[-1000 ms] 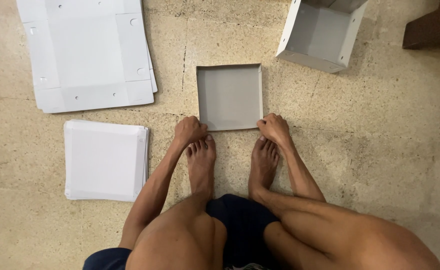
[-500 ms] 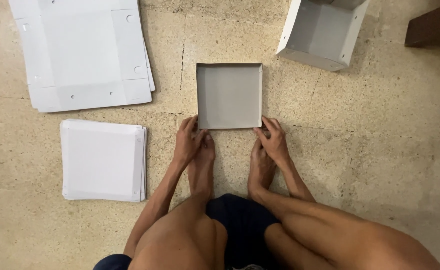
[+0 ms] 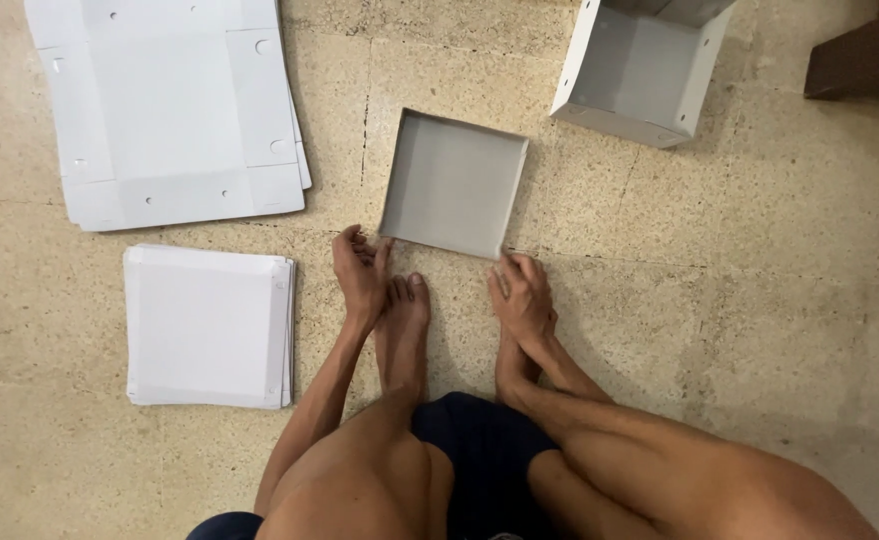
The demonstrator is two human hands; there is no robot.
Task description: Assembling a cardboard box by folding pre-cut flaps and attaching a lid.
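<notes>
The person squats barefoot on the speckled beige stone floor, and both hands are down at the near edge of a shallow square grey cardboard tray. The left hand has its fingers loosely curled, the tips at the tray's near left corner; the right hand lies with its fingers spread and its fingertips touching the near right corner. Neither hand is clenched, and neither closes round the tray: they only touch its rim.

The tray lies flat on the floor, open side up, just beyond the person's toes. It is nearly square, so no long axis shows, and it sits turned a little, its near edge sloping down toward the right hand.

Left of the tray and nearer the person lies a neat stack of square white cardboard sheets. Beyond that stack, left of the tray, lies a pile of larger flat white box blanks with creases and small punched holes. Beyond the tray to the right stands a deeper white-walled box, grey inside and tipped so its opening shows. Farther right, at the frame's edge, is a dark brown wooden piece.
</notes>
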